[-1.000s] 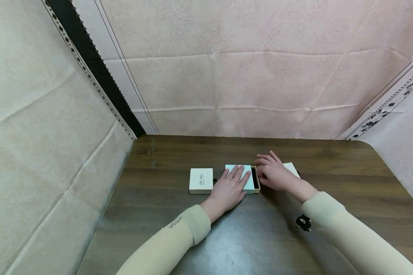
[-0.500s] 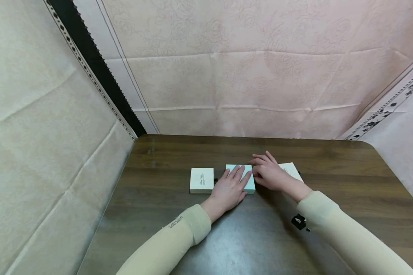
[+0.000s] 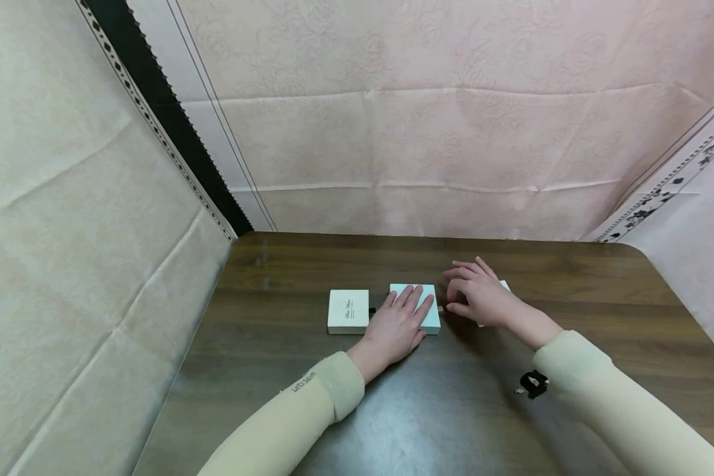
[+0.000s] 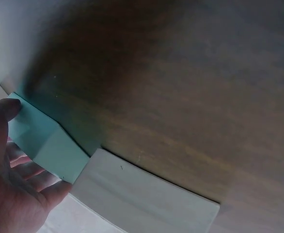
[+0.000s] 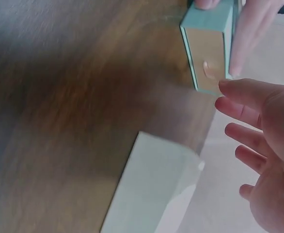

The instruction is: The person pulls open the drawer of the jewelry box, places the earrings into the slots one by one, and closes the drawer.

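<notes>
The turquoise drawer box (image 3: 431, 322) lies flat on the wooden table (image 3: 393, 410), with the person's left hand (image 3: 393, 330) spread across its top, fingers extended and thumb against its near wall. The right hand (image 3: 482, 299) holds nothing; its fingers are loosely bent just beside the turquoise drawer box's right end, where the tan drawer front (image 5: 210, 46) sits about level with the box's edges and shows a small pale pull tab (image 5: 206, 69).

Too much weight from the left hand could bow the box's top and jam the drawer; too little could let the box skid left into the lettered white box (image 3: 346, 311) near it. The pull tab looks slight, so a fingertip brushing that end might fold or crush it. To the right of the turquoise drawer box, a second white box (image 5: 149, 184) is largely hidden behind the right hand in the head view; a careless backward sweep of that hand could knock it askew.
</notes>
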`<state>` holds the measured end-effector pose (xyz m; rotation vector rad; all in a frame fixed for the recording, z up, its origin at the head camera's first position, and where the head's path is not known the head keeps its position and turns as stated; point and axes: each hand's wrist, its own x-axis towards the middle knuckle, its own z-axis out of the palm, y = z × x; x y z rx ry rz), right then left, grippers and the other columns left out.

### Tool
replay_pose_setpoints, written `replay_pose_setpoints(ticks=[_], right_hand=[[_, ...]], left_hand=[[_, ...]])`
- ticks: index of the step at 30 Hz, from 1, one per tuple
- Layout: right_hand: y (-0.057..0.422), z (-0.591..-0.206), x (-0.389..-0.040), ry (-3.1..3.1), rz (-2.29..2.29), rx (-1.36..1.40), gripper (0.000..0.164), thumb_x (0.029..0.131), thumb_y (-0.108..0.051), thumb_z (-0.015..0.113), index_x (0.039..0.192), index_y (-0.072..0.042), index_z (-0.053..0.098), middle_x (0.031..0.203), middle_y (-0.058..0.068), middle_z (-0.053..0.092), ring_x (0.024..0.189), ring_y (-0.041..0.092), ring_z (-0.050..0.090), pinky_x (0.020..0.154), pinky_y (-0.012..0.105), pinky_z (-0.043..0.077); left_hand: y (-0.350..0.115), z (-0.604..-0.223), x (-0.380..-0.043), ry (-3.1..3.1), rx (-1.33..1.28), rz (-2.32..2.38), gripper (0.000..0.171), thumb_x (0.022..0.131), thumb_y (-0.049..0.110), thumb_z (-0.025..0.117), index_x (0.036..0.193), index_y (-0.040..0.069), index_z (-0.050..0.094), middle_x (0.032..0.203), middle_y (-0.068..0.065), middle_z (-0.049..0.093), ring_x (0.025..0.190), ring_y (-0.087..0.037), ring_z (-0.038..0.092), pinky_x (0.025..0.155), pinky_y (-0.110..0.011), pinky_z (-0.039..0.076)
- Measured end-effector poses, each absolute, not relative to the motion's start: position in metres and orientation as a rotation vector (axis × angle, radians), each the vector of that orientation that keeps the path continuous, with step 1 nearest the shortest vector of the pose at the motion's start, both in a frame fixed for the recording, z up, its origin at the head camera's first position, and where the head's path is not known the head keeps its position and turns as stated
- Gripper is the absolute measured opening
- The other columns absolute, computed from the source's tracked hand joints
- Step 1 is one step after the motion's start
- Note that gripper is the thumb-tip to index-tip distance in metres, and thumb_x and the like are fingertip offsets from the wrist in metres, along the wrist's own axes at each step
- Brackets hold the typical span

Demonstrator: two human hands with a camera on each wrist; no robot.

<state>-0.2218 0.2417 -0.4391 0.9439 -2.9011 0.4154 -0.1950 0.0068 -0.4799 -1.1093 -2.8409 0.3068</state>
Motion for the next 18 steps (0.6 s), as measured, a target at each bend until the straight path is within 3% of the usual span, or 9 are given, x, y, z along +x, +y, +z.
replay_pose_setpoints(ticks=[5, 11, 18], right_hand=[[0.256, -0.428, -0.215, -2.929, 0.387, 0.893, 0.015, 0.092, -0.016, 0.085, 0.098, -0.01, 0.073, 0.142, 0.027, 0.063, 0.143, 0.052, 0.048, 0.119, 0.076, 0.025], [0.272, -0.424, -0.207, -2.946, 0.337, 0.843, 0.031, 0.091, -0.017, 0.085, 0.116, -0.003, 0.074, 0.142, 0.029, 0.062, 0.139, 0.053, 0.05, 0.117, 0.076, 0.03], [0.285, -0.429, -0.2, -2.963, 0.309, 0.758, 0.045, 0.091, -0.023, 0.085, 0.126, 0.001, 0.07, 0.143, 0.03, 0.06, 0.139, 0.055, 0.049, 0.114, 0.076, 0.034]], left_hand=[[0.006, -0.479, -0.195, -2.849, -1.104, 0.277, 0.071, 0.111, 0.053, 0.052, 0.17, 0.02, 0.032, 0.174, -0.008, 0.033, 0.159, -0.023, 0.034, 0.126, -0.042, 0.036], [0.006, -0.476, -0.195, -2.85, -1.111, 0.267, 0.069, 0.111, 0.052, 0.052, 0.17, 0.02, 0.034, 0.173, -0.009, 0.035, 0.159, -0.023, 0.035, 0.125, -0.042, 0.036], [0.007, -0.474, -0.194, -2.857, -1.122, 0.266, 0.068, 0.111, 0.052, 0.051, 0.17, 0.023, 0.033, 0.173, -0.008, 0.034, 0.159, -0.023, 0.035, 0.126, -0.04, 0.035]])
